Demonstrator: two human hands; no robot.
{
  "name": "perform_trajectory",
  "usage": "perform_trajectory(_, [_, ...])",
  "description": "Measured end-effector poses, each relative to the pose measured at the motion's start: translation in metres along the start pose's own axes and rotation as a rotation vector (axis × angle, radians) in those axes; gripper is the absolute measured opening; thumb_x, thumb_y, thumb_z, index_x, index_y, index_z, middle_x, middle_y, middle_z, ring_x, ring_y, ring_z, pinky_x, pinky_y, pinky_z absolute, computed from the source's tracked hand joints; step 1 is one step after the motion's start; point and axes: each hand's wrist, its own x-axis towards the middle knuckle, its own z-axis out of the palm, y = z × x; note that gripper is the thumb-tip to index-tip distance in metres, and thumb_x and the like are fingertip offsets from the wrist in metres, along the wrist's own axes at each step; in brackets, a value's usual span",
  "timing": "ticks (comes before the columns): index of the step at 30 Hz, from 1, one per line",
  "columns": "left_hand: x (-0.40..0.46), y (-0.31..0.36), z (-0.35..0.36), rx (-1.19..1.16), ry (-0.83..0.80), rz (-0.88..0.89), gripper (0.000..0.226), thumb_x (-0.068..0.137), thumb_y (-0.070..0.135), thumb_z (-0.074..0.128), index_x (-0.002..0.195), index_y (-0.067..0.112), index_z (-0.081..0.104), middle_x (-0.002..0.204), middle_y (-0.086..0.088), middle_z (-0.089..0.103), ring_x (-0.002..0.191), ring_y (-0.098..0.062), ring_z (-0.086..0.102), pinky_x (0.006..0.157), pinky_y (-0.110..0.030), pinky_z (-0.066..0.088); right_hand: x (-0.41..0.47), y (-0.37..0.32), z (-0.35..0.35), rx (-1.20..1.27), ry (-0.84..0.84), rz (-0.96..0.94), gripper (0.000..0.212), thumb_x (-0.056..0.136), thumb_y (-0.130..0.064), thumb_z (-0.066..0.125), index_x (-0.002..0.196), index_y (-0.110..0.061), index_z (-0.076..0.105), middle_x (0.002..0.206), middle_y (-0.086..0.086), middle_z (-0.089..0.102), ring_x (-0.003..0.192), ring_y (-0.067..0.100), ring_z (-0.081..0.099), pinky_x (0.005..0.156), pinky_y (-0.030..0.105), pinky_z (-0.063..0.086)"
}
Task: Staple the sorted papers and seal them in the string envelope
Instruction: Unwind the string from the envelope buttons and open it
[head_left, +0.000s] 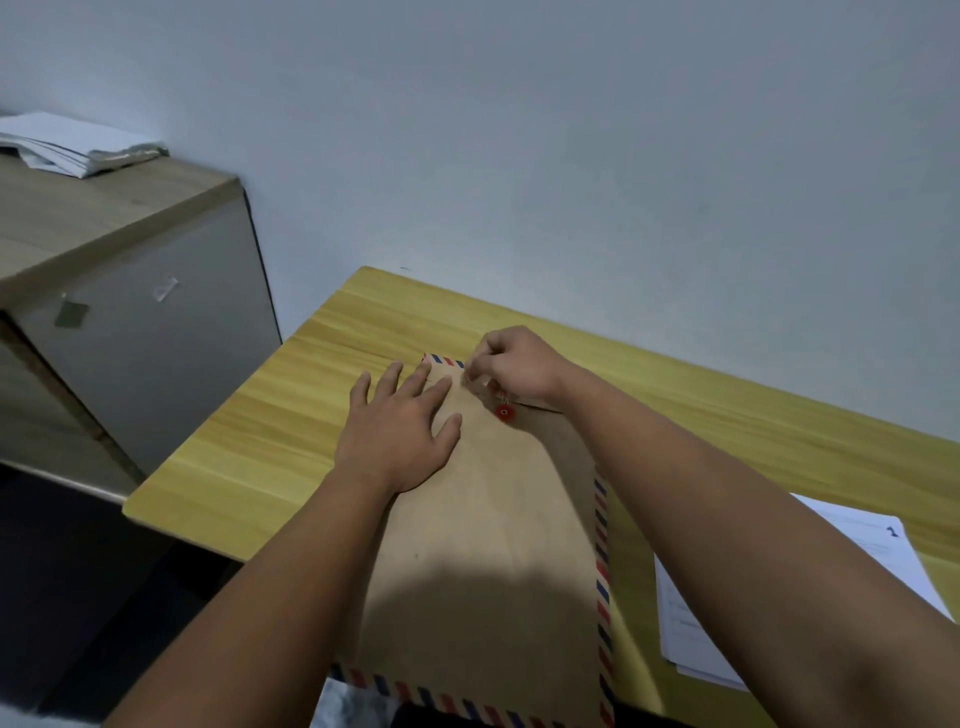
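Note:
A large brown string envelope (498, 545) with a red-and-blue striped border lies lengthwise on the yellow wooden table (291, 415), its flap end pointing away from me. My left hand (402, 431) rests flat and spread on the envelope's upper left part. My right hand (511, 364) is at the flap, fingers pinched on the thin string just above the red button (504, 412). A stack of white printed papers (810, 597) lies on the table to the right, partly hidden by my right forearm.
A grey cabinet (135, 322) with a wood top stands left of the table, with a pile of white papers (72, 145) on it. A pale wall runs behind the table. The floor at lower left is dark.

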Motion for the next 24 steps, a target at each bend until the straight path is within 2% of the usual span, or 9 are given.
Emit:
perform_trajectory(3, [-0.001, 0.0, 0.0, -0.018, 0.001, -0.003, 0.064, 0.098, 0.064, 0.027, 0.155, 0.037, 0.035, 0.169, 0.004, 0.023, 0.157, -0.027, 0.013, 0.124, -0.058, 0.008, -0.019, 0.002, 0.003, 0.19, -0.189, 0.146, 0.005, 0.1, -0.008, 0.056, 0.097, -0.004, 0.058, 0.085, 0.024, 0.076, 0.06, 0.024, 0.064, 0.049, 0.025, 0.041])
perform_trajectory(5, [0.0, 0.001, -0.001, -0.015, -0.006, -0.006, 0.065, 0.098, 0.064, 0.027, 0.156, 0.037, 0.034, 0.17, 0.004, 0.022, 0.157, -0.027, 0.012, 0.124, -0.057, 0.007, -0.03, 0.009, -0.002, 0.196, -0.29, 0.224, 0.007, 0.099, -0.01, 0.058, 0.093, -0.008, 0.06, 0.068, 0.016, 0.067, 0.057, 0.023, 0.059, 0.052, 0.028, 0.038])
perform_trajectory(7, [0.0, 0.0, 0.0, -0.005, -0.006, -0.009, 0.065, 0.098, 0.064, 0.026, 0.157, 0.037, 0.033, 0.17, 0.005, 0.021, 0.157, -0.026, 0.012, 0.125, -0.057, 0.007, -0.039, 0.015, -0.011, 0.07, -0.336, 0.225, 0.008, 0.096, -0.013, 0.064, 0.089, -0.01, 0.064, 0.064, 0.004, 0.06, 0.056, 0.018, 0.054, 0.055, 0.029, 0.042])
perform_trajectory(8, [0.0, 0.0, 0.0, 0.0, -0.005, -0.009, 0.066, 0.098, 0.065, 0.025, 0.156, 0.037, 0.033, 0.17, 0.005, 0.021, 0.157, -0.026, 0.012, 0.124, -0.056, 0.008, -0.041, 0.018, -0.017, -0.085, -0.305, 0.181, 0.006, 0.093, -0.016, 0.069, 0.091, -0.011, 0.067, 0.068, -0.001, 0.062, 0.059, 0.014, 0.056, 0.06, 0.029, 0.045])
perform_trajectory(11, [0.001, -0.002, 0.001, -0.006, 0.002, -0.008, 0.069, 0.095, 0.066, 0.021, 0.156, 0.037, 0.035, 0.17, 0.006, 0.022, 0.157, -0.026, 0.013, 0.124, -0.057, 0.009, -0.041, 0.027, -0.036, -0.485, -0.119, 0.052, 0.024, 0.082, -0.025, 0.079, 0.104, -0.02, 0.07, 0.083, -0.009, 0.062, 0.075, 0.011, 0.057, 0.069, 0.029, 0.045])
perform_trajectory(13, [0.001, -0.002, 0.001, -0.003, 0.003, -0.006, 0.071, 0.093, 0.067, 0.019, 0.156, 0.037, 0.036, 0.169, 0.005, 0.023, 0.157, -0.026, 0.014, 0.124, -0.057, 0.009, -0.039, 0.03, -0.049, -0.639, -0.023, 0.032, 0.023, 0.083, -0.03, 0.075, 0.104, -0.023, 0.07, 0.093, -0.005, 0.064, 0.086, 0.017, 0.06, 0.071, 0.031, 0.047])
perform_trajectory(16, [0.001, 0.0, 0.001, -0.008, 0.009, -0.004, 0.072, 0.093, 0.067, 0.019, 0.155, 0.036, 0.037, 0.169, 0.005, 0.024, 0.157, -0.026, 0.015, 0.124, -0.057, 0.01, -0.032, 0.033, -0.061, -0.83, 0.065, 0.004, 0.018, 0.092, -0.023, 0.065, 0.1, -0.013, 0.079, 0.104, 0.005, 0.074, 0.097, 0.025, 0.066, 0.08, 0.034, 0.054])
perform_trajectory(21, [0.0, 0.001, -0.001, 0.005, 0.001, -0.011, 0.071, 0.093, 0.066, 0.019, 0.156, 0.037, 0.036, 0.169, 0.006, 0.023, 0.157, -0.025, 0.015, 0.124, -0.056, 0.009, -0.012, 0.031, -0.057, -0.729, 0.246, 0.04, 0.019, 0.086, -0.015, 0.061, 0.08, -0.007, 0.077, 0.084, 0.012, 0.076, 0.086, 0.032, 0.07, 0.07, 0.037, 0.058])
perform_trajectory(24, [0.001, 0.002, -0.002, 0.013, -0.008, -0.01, 0.068, 0.095, 0.066, 0.021, 0.156, 0.038, 0.034, 0.17, 0.007, 0.021, 0.157, -0.025, 0.013, 0.124, -0.056, 0.009, 0.001, 0.019, -0.046, -0.565, 0.304, 0.024, 0.016, 0.091, -0.017, 0.068, 0.087, -0.008, 0.081, 0.086, 0.004, 0.077, 0.081, 0.023, 0.068, 0.073, 0.034, 0.057])
